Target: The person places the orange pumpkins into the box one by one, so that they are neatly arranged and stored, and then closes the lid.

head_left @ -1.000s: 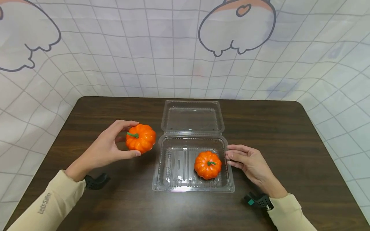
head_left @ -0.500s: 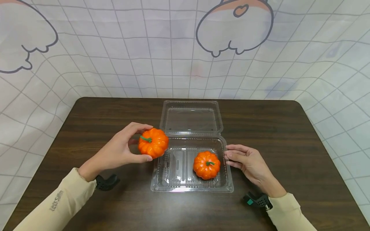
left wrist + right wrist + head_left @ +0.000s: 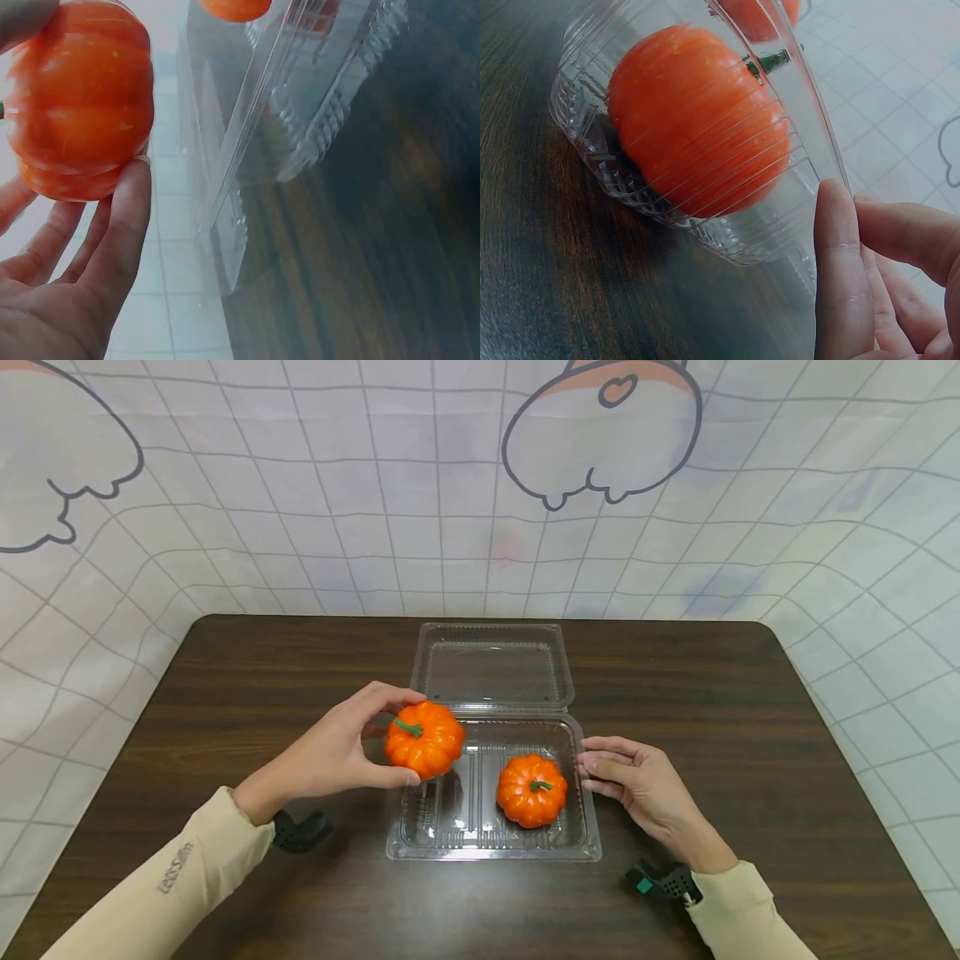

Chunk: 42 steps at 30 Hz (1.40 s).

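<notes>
Mid-frame, the pumpkins (image 3: 532, 791) look glossy and plastic; the container (image 3: 491, 852) is shiny, ribbed plastic; the surface (image 3: 697, 693) is wood-grained, the lower-corner sleeves (image 3: 165, 877) matt cloth.

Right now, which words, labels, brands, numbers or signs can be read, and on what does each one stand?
"letsslim", perhaps: grey lettering on the left sleeve, too blurred to be sure.
Clear container: no text that I can read.
Nothing else readable.

A glossy orange, green-stemmed pumpkin (image 3: 431, 747) was held over the left part of an open clear plastic clamshell container (image 3: 487, 852); a matching second pumpkin (image 3: 529, 797) sat inside, right.
</notes>
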Tool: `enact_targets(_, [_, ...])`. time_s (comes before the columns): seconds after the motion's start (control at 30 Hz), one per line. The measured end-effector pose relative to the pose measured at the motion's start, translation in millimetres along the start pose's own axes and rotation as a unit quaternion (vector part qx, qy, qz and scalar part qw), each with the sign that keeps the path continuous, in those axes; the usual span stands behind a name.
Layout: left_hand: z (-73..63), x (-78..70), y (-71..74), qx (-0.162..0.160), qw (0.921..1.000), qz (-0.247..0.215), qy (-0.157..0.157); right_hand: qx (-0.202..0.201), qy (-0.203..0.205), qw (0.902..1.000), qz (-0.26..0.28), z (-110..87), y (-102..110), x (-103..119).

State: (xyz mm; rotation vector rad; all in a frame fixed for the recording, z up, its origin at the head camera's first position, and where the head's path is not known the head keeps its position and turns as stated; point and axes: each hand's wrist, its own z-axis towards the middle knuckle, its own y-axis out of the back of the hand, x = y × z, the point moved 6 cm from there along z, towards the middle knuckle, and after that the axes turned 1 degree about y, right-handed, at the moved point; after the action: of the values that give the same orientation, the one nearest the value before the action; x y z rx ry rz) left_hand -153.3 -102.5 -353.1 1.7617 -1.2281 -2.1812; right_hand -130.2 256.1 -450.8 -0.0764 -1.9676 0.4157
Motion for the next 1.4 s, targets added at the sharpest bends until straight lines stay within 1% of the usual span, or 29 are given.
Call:
enact_targets(0.17, [6.5,-0.8,-12.2,0.024,0.9995,-0.015,-0.010,0.001,0.002,1.0000,0.003,-0.4,0,0])
enact_targets(0.27, [8.6,-0.1,-18.7,0.039,0.9989,-0.024,-0.008,0.006,0.005,1.0000,0.006,-0.4,0,0])
enact_targets(0.33, [9.6,-0.3,-22.1,0.046,0.9987,-0.022,-0.007,0.009,0.007,0.9999,0.007,-0.2,-1,0])
enact_targets(0.5, [11.9,-2.3,-29.5,0.058,0.9982,0.012,-0.008,0.009,0.008,0.9999,0.005,0.1,-2,0])
enact_targets(0.63, [13.7,-4.9,-34.6,0.074,0.9963,0.043,-0.011,0.007,0.008,0.9999,0.005,0.4,-2,1])
enact_targets(0.9, [19.7,-6.7,-43.8,0.102,0.9922,0.070,-0.008,0.006,0.008,0.9999,0.004,2.0,-2,0])
enact_targets(1.1, [24.0,-6.3,-50.1,0.124,0.9870,0.102,-0.008,0.004,0.004,1.0000,0.003,1.3,-2,-2])
enact_targets(1.27, [29.9,-6.5,-55.2,0.128,0.9838,0.125,-0.017,0.002,0.005,1.0000,0.000,0.9,1,-2])
enact_targets(1.4, [34.3,-7.8,-57.5,0.136,0.9829,0.123,-0.017,0.003,0.008,1.0000,-0.004,1.3,2,-2])
